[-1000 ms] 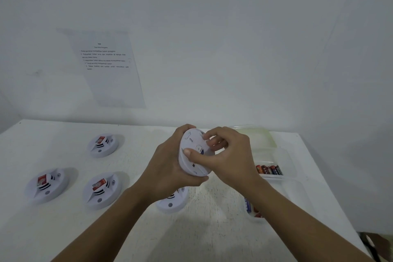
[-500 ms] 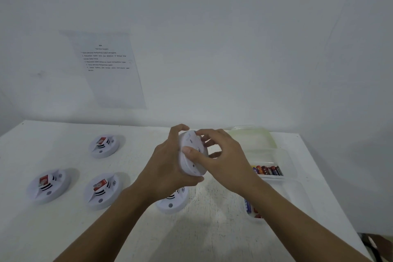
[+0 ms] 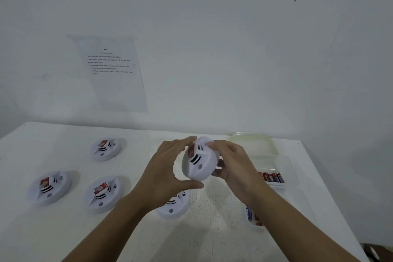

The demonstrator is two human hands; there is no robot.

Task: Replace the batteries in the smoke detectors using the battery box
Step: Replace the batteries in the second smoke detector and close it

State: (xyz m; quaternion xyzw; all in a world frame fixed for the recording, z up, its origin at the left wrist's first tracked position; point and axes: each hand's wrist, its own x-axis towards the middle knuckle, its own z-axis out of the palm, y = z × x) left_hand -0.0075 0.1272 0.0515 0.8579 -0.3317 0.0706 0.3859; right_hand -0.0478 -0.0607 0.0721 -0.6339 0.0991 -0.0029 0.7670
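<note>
Just nearer than the held smoke detector (image 3: 200,161), a second detector (image 3: 173,208) lay flat on the desk (image 3: 127,236). Left hand (image 3: 168,170) and right hand (image 3: 236,166) clasped the held one's rim in curled fingers; it stood on edge, vented face toward the camera, ridge upright, red battery (image 3: 191,151) topmost. Right of it sat the battery box (image 3: 276,164).

Printed sheet (image 3: 114,74) on wall (image 3: 234,49): several txt lines, too blurry to read. Batteries (image 3: 272,177): labels illegible.
</note>
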